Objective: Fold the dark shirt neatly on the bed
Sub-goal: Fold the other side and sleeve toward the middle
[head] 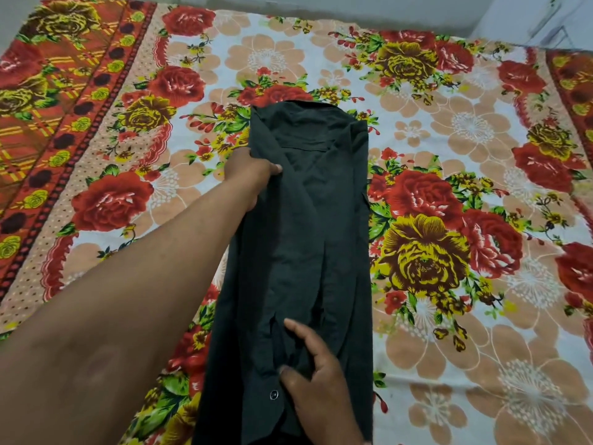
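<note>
The dark shirt [316, 220] lies lengthwise on the bed as a long narrow strip, both sides turned inward, collar end far from me. My left hand [250, 175] reaches out to the shirt's upper left edge, fingers tucked around the folded side near the shoulder. My right hand [316, 377] rests on the lower part of the shirt, thumb and fingers pinching a bunch of cloth near a black button [273, 394]. The hem runs out of view at the bottom.
The bed is covered by a floral sheet [449, 187] with red and yellow roses, and a red-orange patterned border [64, 107] runs down the left side. A pale wall and floor [529, 17] show beyond the far edge.
</note>
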